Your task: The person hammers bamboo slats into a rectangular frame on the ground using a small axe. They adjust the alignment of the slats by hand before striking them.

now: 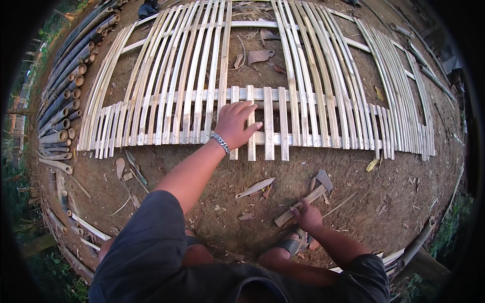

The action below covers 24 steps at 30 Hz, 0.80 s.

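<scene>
Person in dark grey short-sleeved cloth shirt [146,232], rounded dark collar [258,280].
Silver chain-link metal bracelet [221,143] on left wrist [225,138]; loose sleeves [164,209] ending near elbows; dark strapped sandals [291,245].

Left hand [237,123] hides the middle of one short slat [234,153]; contact underneath unclear. Slat panel [269,121] cut off at upper edge. Right hand [307,216] covers part of hatchet [315,193] handle. Dark object [148,10], upper left: indistinct.

Your left hand [234,123] is over the slats [269,123], thumb [253,129] and fingers [242,108] parted, arm [194,174] outstretched; your right hand [308,217] is curled, nearer you than the slats.
</scene>
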{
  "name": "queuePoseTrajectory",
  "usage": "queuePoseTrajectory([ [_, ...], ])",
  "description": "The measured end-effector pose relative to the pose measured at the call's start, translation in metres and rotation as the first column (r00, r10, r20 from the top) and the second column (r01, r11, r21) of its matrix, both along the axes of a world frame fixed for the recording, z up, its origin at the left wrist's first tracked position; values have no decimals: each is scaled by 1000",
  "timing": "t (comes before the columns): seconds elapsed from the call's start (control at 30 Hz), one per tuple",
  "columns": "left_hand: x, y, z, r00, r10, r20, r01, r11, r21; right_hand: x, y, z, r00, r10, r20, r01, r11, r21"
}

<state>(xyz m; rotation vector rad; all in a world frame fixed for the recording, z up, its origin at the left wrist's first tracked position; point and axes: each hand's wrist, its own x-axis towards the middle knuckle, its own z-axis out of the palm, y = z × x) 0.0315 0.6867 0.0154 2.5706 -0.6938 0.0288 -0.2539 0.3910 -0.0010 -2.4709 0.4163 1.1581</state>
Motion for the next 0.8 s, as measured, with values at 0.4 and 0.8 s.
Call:
queuePoseTrajectory([
  [0.4,-4,-4,-9,985,-10,-173,46,978,202,-42,26,65,624,-781,18,689,560,460],
  [0.8,-4,-2,-10,987,8,-157,19,986,167,218,119,77,756,-55,653,-54,988,146],
])
